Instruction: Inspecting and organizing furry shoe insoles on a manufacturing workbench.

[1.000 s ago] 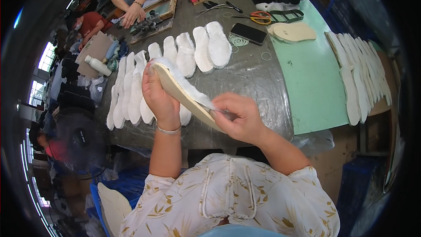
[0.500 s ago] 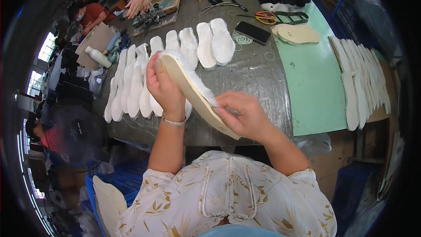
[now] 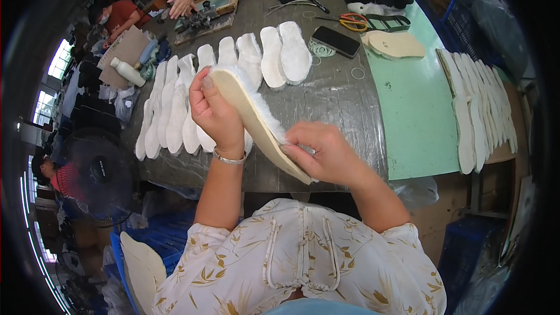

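Observation:
Between my hands is a beige insole point(image 3: 245, 105) with white fluffy lining along its far side, tilted with its upper end toward the left. My left hand point(image 3: 216, 108) grips that upper end, thumb on the beige face and fingers behind. Farther down, my right hand point(image 3: 321, 149) pinches the edge where lining and beige layer meet, thumb on the near face. Beyond them, several white fleece insoles point(image 3: 175, 111) lie in a row on the dark table. A pair of fleece insoles point(image 3: 294, 52) rests at the row's right end.
A phone point(image 3: 336, 41), orange-handled scissors point(image 3: 353, 21) and beige insoles point(image 3: 396, 45) lie at the back right. More insoles point(image 3: 478, 105) are lined up beyond the green mat point(image 3: 414, 134). A co-worker's hands point(image 3: 183, 3) are at the far edge; a fan point(image 3: 99, 169) stands left.
The view has shifted slightly. The insole in my hands is turned a little, so more of its white fluff shows. Both hands keep their hold.

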`<action>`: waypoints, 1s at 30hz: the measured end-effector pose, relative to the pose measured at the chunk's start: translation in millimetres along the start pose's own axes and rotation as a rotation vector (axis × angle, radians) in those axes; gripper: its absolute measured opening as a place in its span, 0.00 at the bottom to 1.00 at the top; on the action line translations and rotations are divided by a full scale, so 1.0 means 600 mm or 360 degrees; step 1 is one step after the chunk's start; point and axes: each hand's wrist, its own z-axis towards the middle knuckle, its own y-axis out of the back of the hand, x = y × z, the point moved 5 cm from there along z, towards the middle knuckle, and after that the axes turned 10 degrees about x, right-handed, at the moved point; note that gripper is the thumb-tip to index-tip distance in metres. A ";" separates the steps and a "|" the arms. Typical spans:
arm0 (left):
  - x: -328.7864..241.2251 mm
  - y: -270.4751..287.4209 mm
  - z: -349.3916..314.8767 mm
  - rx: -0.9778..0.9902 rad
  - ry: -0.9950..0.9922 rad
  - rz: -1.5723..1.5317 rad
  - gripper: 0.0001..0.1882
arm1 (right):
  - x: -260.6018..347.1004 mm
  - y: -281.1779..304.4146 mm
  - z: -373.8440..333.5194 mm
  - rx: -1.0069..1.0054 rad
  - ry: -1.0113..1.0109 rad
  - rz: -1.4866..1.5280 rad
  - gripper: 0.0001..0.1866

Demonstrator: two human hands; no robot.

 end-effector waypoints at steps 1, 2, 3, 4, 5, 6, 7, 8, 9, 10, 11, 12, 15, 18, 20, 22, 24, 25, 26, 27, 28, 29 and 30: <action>0.005 -0.001 0.000 -0.0003 0.0006 -0.0004 0.13 | -0.001 -0.003 0.000 0.0004 -0.0006 -0.0003 0.03; 0.008 -0.001 0.000 -0.0005 -0.0011 0.0038 0.13 | -0.002 -0.005 0.000 -0.0020 -0.0011 -0.0031 0.02; 0.007 -0.002 0.001 -0.0007 -0.0037 0.0086 0.13 | 0.000 -0.005 0.000 -0.0046 -0.0006 -0.0056 0.02; 0.008 -0.002 0.002 -0.0010 -0.0038 0.0087 0.13 | -0.001 -0.007 -0.001 -0.0044 -0.0003 -0.0055 0.02; 0.008 -0.003 0.003 -0.0013 -0.0027 0.0104 0.13 | -0.001 -0.008 -0.002 -0.0077 0.0008 -0.0085 0.02; 0.010 -0.003 0.003 -0.0017 -0.0015 0.0122 0.13 | -0.002 -0.009 -0.003 -0.0109 0.0018 -0.0115 0.03; 0.012 -0.002 0.002 -0.0022 -0.0014 0.0122 0.13 | -0.002 -0.008 -0.004 -0.0123 0.0027 -0.0115 0.03; 0.013 -0.003 0.002 -0.0004 0.0004 0.0150 0.13 | -0.005 -0.010 -0.006 -0.0125 0.0027 -0.0115 0.03; 0.015 -0.002 0.001 0.0011 0.0022 0.0179 0.13 | -0.006 -0.012 -0.007 -0.0123 0.0030 -0.0113 0.03; 0.015 0.000 0.001 0.0013 0.0006 0.0210 0.13 | -0.004 -0.011 -0.006 -0.0079 0.0007 -0.0112 0.04; 0.016 0.001 0.002 0.0002 0.0007 0.0209 0.13 | -0.002 -0.011 -0.006 -0.0069 0.0009 -0.0114 0.04; 0.015 0.001 0.003 0.0009 -0.0047 0.0264 0.13 | 0.000 -0.011 -0.006 -0.0075 0.0026 -0.0105 0.04; 0.014 0.001 0.011 -0.0016 -0.0128 0.0369 0.13 | 0.007 -0.010 -0.001 -0.0072 0.0002 -0.0068 0.09; 0.011 -0.004 0.018 0.0090 -0.0166 0.0688 0.14 | -0.009 -0.019 -0.004 -0.0036 -0.0242 -0.0181 0.08; 0.022 -0.009 0.020 0.0189 -0.0001 0.0428 0.17 | -0.045 -0.021 -0.019 -0.0213 -0.0537 0.0132 0.09; 0.026 -0.028 0.018 0.0410 0.0338 -0.0007 0.27 | -0.066 -0.018 -0.027 -0.0268 -0.0558 0.0340 0.09; 0.037 -0.020 0.010 0.0501 0.0556 -0.0279 0.30 | -0.075 -0.011 -0.030 -0.0287 -0.0580 0.0430 0.10; 0.048 -0.013 0.006 0.0590 0.0768 -0.0545 0.33 | -0.078 -0.009 -0.028 -0.0281 -0.0615 0.0615 0.10; 0.068 -0.007 -0.003 0.0942 0.0848 -0.0649 0.41 | -0.081 -0.009 -0.028 -0.0274 -0.0648 0.0800 0.11; 0.079 -0.002 -0.018 0.0940 0.0842 -0.0658 0.41 | -0.089 -0.012 -0.030 -0.0249 -0.0651 0.0960 0.11; 0.086 -0.005 -0.046 0.1007 0.0995 -0.0874 0.44 | -0.094 -0.011 -0.032 -0.0243 -0.0644 0.1082 0.11; 0.089 -0.009 -0.072 0.1070 0.1145 -0.1093 0.47 | -0.100 -0.011 -0.034 -0.0234 -0.0637 0.1204 0.10; 0.087 -0.017 -0.094 0.1258 0.1120 -0.1097 0.50 | -0.113 -0.014 -0.040 -0.0226 -0.0640 0.1195 0.10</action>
